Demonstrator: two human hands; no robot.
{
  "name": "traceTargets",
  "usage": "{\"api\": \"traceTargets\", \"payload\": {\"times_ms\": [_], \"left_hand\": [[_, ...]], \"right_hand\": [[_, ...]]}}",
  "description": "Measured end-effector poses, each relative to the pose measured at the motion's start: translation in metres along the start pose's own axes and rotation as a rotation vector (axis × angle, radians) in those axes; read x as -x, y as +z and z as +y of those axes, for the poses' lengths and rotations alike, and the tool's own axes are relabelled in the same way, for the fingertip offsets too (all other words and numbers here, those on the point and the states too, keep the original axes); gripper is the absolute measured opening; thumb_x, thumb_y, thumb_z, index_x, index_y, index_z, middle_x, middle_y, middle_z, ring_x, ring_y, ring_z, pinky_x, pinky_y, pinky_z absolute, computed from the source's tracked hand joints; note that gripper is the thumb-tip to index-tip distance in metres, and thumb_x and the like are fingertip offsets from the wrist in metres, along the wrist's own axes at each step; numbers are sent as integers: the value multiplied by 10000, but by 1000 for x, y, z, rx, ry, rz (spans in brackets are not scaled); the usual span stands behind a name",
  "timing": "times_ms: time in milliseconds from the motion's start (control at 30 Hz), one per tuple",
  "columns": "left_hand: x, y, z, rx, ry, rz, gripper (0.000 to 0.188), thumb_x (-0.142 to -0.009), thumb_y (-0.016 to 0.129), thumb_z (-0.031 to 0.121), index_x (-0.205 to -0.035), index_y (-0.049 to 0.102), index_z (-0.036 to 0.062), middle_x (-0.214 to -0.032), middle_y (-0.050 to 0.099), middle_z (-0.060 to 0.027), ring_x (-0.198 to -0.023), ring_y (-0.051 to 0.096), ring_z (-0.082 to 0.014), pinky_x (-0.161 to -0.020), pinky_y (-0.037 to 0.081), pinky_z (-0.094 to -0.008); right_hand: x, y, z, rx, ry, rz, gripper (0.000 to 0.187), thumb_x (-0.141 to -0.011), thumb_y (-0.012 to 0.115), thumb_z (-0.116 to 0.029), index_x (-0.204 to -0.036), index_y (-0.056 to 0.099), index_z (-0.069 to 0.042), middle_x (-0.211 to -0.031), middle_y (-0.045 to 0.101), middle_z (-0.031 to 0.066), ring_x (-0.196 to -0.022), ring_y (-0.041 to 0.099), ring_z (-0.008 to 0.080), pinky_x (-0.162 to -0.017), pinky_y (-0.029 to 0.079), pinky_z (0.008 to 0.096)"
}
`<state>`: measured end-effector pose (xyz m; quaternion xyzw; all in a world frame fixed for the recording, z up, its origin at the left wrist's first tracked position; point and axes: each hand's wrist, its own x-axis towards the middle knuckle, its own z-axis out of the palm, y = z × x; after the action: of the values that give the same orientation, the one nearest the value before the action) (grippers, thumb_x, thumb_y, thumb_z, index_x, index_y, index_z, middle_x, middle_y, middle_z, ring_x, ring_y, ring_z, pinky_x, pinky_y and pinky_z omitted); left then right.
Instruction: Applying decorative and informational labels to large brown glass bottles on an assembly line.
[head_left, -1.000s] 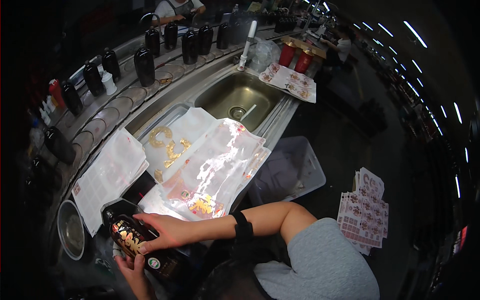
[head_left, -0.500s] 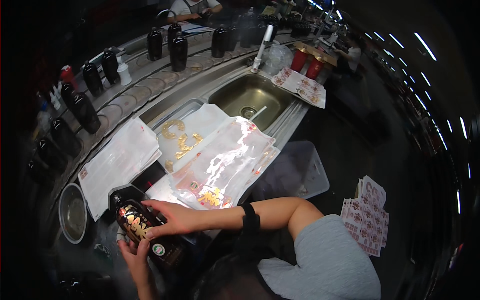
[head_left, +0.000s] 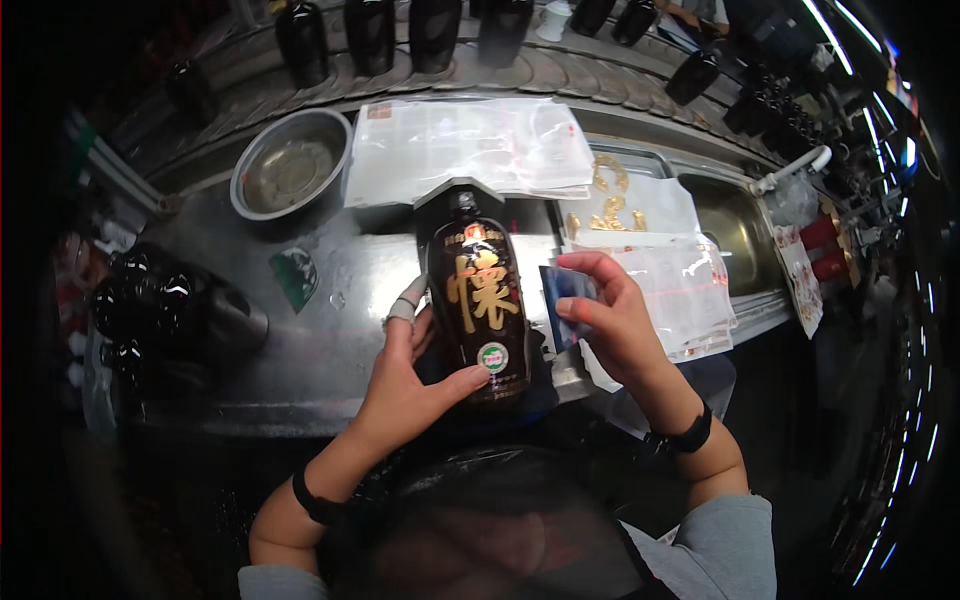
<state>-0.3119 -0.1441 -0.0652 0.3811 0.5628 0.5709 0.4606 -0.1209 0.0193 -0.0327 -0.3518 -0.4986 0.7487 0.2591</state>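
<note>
A dark glossy bottle [head_left: 508, 262] with a large gold character and a round green-and-white label lies, its neck pointing away from me, in a dark angular holder [head_left: 432, 212]. Around its lower left side my left hand [head_left: 408, 375] is closed, thumb across the base end and a grey cover on one finger. To the right of the bottle, apart from it, my right hand [head_left: 625, 315] pinches a thin flat dark-blue piece [head_left: 562, 308], like a scraper card, between thumb and fingers.
Beyond the bottle lies a stack of clear-white sheets [head_left: 470, 150], with a metal bowl [head_left: 290, 165] at its left. Gold cut-outs [head_left: 610, 215], more sheets [head_left: 685, 305] and a sink [head_left: 735, 225] are on the right. Dark bottles [head_left: 370, 35] line the conveyor behind; others [head_left: 190, 310] stand left.
My view has swung round to face the bottle. My right hand has left the bottle and now holds the blue piece beside it. My left hand stays on the bottle's lower part.
</note>
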Motion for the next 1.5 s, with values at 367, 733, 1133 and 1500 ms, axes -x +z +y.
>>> {"api": "traceTargets", "payload": {"times_ms": [367, 733, 1133, 1500], "left_hand": [[5, -8, -9, 46, 42, -1, 1048, -792, 840, 200, -1524, 127, -32, -1494, 357, -272, -1419, 365, -320, -1181, 274, -419], [-2, -8, -9, 5, 85, 20, 1054, -779, 851, 227, -1518, 150, -43, -1486, 369, -296, -1415, 375, -342, -1171, 297, -433], [14, -17, -15, 144, 46, 124, 903, -874, 762, 223, -1510, 180, -47, -1502, 333, -296, -1449, 323, -344, -1180, 266, -419], [38, -25, -3, 192, 12, 179, 797, -914, 698, 187, -1510, 214, -27, -1507, 344, -274, -1455, 312, -332, -1179, 264, -426]], "right_hand": [[-29, 58, -11, 917, -932, -120, 298, -787, 754, -16, -1059, 634, 13, -928, 679, 161, -829, 694, 298, -719, 542, 339], [-59, 50, -27, 905, -1025, -107, 277, -805, 749, 9, -1042, 605, 12, -900, 674, 123, -778, 699, 229, -680, 545, 303], [26, 33, 8, 966, -1109, -514, 244, -656, 729, -66, -900, 730, -65, -894, 676, 73, -769, 614, 240, -650, 458, 364], [39, 59, 23, 1055, -1255, -298, 234, -667, 766, -54, -897, 725, -40, -832, 639, 69, -734, 601, 235, -620, 455, 352]]}}
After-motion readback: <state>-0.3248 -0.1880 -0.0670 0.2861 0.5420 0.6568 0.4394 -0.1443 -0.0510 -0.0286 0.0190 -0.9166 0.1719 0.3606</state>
